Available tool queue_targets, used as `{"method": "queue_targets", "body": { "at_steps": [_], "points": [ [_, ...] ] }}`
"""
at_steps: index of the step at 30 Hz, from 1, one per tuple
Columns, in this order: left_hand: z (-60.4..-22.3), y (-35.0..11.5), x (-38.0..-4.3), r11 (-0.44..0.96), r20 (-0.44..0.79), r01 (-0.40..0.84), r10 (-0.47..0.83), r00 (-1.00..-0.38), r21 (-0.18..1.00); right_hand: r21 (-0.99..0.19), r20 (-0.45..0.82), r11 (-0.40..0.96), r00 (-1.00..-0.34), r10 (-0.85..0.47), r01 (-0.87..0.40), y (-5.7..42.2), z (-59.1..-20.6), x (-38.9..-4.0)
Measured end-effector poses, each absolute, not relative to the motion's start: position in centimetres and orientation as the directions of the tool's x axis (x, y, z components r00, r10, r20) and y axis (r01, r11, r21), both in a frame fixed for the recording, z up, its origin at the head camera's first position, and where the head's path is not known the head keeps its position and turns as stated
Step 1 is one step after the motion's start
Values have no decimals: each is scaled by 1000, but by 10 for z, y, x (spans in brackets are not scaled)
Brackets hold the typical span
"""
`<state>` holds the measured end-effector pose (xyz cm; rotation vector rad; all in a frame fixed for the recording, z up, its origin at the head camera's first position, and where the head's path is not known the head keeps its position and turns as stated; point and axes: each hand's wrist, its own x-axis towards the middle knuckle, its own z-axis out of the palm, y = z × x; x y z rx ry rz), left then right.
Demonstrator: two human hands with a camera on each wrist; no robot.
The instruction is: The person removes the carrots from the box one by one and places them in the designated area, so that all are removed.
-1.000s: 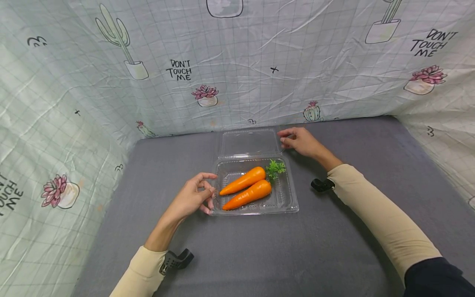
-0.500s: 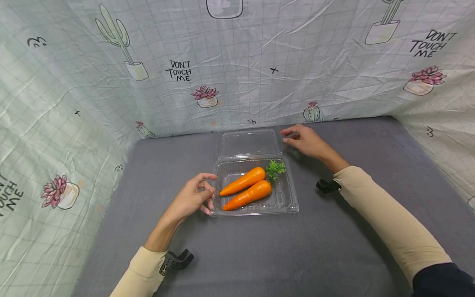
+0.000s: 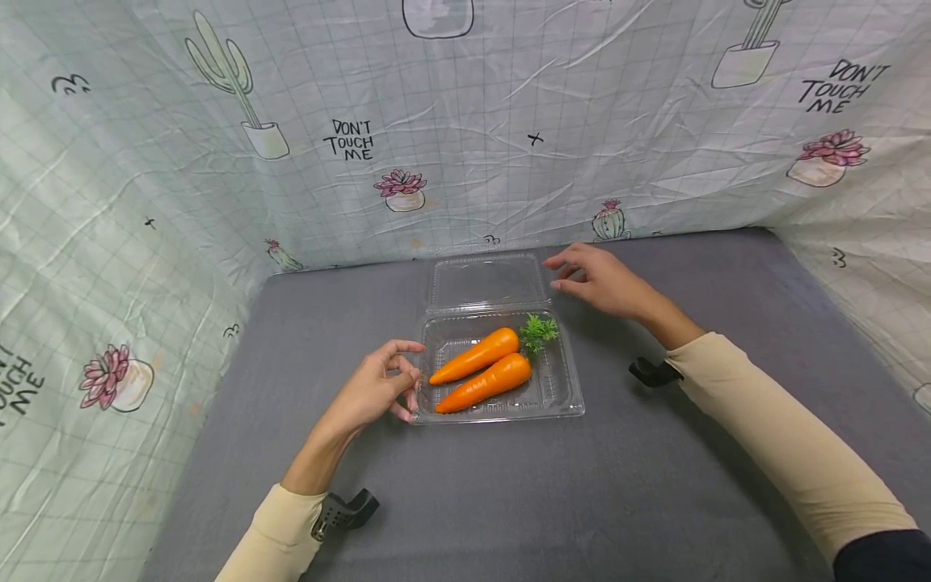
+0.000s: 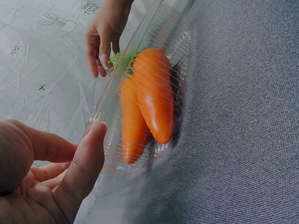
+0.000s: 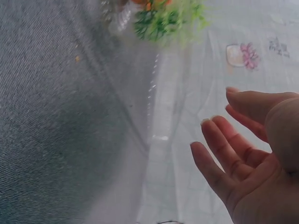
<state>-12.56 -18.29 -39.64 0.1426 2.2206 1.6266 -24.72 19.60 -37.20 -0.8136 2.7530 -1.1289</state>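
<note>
Left hand (image 3: pixel 381 384) has the clear plastic tray (image 3: pixel 562 392) pinched by its left edge. Right hand (image 3: pixel 600 279) is just beside the lid (image 3: pixel 487 281), fingers loose, decent gap to the thumb, holding nothing. Lid's lying flat behind the tray, joined to it. Two orange carrots (image 3: pixel 487 383) sit in the tray, tips leftward, leafy greens (image 3: pixel 538 331) at the right end. Gray cloth (image 3: pixel 494 501) underneath, cactus-print curtain (image 3: pixel 473 97) behind.

carrots (image 5: pixel 159 2) cropped at right wrist view's top, greens (image 5: pixel 159 23) blurred
</note>
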Motion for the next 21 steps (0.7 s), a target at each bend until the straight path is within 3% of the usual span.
{"method": "queue_targets", "body": {
  "at_steps": [21],
  "points": [
    [-396, -183, -126, 322, -243, -142, 300, -923, 936, -571, 119, 527, -699, -705, -629, 179, -343, -220]
  ]
}}
